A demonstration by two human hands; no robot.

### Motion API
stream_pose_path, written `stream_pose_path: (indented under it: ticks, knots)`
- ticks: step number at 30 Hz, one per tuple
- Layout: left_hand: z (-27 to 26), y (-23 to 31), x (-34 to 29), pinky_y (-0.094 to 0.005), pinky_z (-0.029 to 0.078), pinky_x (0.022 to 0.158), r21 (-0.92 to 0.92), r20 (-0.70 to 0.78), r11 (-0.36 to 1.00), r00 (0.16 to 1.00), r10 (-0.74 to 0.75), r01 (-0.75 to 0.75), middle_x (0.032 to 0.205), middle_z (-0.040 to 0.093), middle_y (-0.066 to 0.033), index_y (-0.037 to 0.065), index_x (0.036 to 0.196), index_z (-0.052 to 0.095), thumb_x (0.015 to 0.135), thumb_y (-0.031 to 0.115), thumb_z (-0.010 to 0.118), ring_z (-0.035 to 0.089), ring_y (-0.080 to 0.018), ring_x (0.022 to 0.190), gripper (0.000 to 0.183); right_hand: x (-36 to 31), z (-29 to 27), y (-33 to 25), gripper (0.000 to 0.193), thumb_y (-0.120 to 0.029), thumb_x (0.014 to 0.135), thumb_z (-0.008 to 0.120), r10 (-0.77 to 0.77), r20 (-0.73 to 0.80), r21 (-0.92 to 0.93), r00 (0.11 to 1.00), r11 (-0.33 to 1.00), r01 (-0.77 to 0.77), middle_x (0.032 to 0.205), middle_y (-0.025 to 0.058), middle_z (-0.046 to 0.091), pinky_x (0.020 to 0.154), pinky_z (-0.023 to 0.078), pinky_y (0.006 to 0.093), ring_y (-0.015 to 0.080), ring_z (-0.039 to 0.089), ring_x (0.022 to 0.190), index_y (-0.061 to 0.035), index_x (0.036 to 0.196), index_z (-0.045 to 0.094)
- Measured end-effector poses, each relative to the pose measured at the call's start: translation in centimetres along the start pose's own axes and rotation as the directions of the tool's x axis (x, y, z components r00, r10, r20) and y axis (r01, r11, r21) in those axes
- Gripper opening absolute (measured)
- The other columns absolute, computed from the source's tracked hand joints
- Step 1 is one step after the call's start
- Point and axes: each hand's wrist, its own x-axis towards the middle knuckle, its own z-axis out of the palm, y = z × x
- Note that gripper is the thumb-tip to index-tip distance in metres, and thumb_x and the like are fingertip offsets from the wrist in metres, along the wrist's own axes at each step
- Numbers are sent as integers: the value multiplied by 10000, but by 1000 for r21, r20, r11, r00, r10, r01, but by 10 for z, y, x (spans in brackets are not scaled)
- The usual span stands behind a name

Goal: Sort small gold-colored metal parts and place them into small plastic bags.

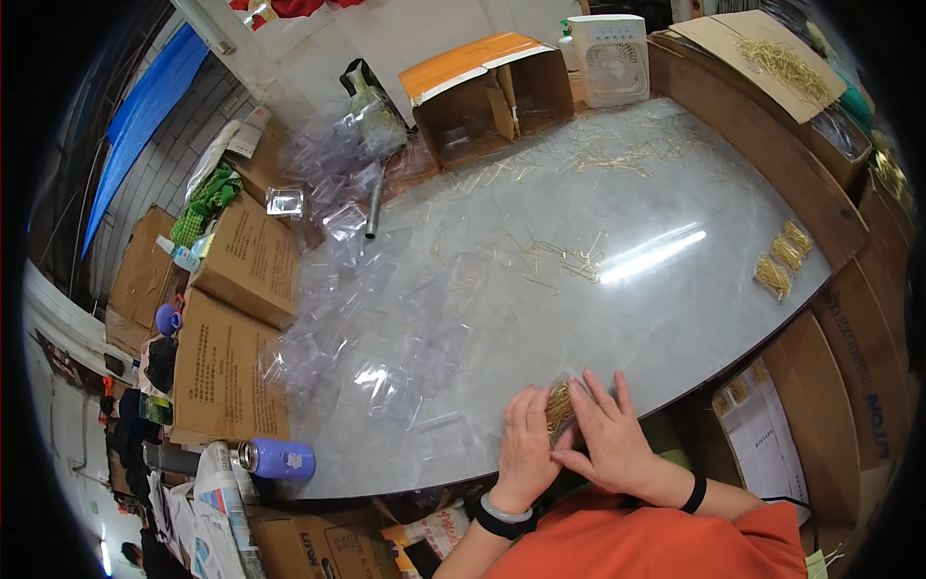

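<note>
Operator: "Which way does the gold wire bundle [558, 405] point?"

Inspector: "Your bundle lies at the near edge of the tabletop [675, 328], between your two hands. Its visible strip runs lengthwise away from your body, far end toward the middle of the surface. Your fingers hide its sides, so the full outline cannot be told."

Operator: "State of each hand?"

Inspector: "Your left hand [527, 444] lays its fingers, nearly straight and together, along the bundle's left side. Your right hand [608, 442] bears in from the right, fingers fanned, thumb toward the near end. Between them, they hold the bundle."

Operator: "Edges and room?"

Inspector: "The curved near edge passes close by your wrists. Room to move extends ahead and to your right, up to the gold packs [773, 278] by the right-hand edge. To your left, clear plastic pieces [395, 372] crowd the surface; a purple bottle [283, 460] lies at the near left corner."

Operator: "Materials?"

Inspector: "Tabletop: smooth, grey, glossy, carrying a white light streak [656, 253]. Plastic: thin, transparent, overlapping. Loose gold wires [574, 261], slender, lie scattered mid-surface and beyond. A metal tube [374, 207], grey and cylindrical, lies at far left."
</note>
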Motion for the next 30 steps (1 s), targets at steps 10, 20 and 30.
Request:
stream_pose_path:
  ticks: [10, 20, 30]
  knots:
    - [-1, 3, 1, -503, 447, 1065, 8, -20, 1000, 1000, -20, 20, 1334, 510, -216, 15, 1404, 499, 838, 184, 815, 496, -433, 1262, 670, 15, -3, 14, 734, -334, 832, 816, -38, -103, 58, 994, 997, 44, 1335, 171, 609, 1170, 250, 664, 420, 486, 1365, -22, 1419, 506]
    - [-1, 4, 0, -489, 461, 1034, 6, -18, 999, 999, -42, 43, 1340, 509, -223, 13, 1366, 524, 831, 216, 833, 515, -421, 1236, 651, 18, -7, 29, 496, -187, 912, 723, -51, -101, 48, 994, 997, 56, 1386, 154, 607, 1189, 292, 579, 387, 517, 1351, -34, 1359, 572]
    - [3, -1, -5, -456, 501, 1013, -51, -48, 998, 998, -50, 47, 1346, 509, -229, -21, 1292, 558, 789, 153, 848, 545, -418, 1222, 606, 18, 4, 17, 528, -257, 990, 633, -69, -17, 0, 997, 998, 69, 1467, 185, 552, 1206, 263, 590, 346, 484, 1410, -9, 1439, 509]
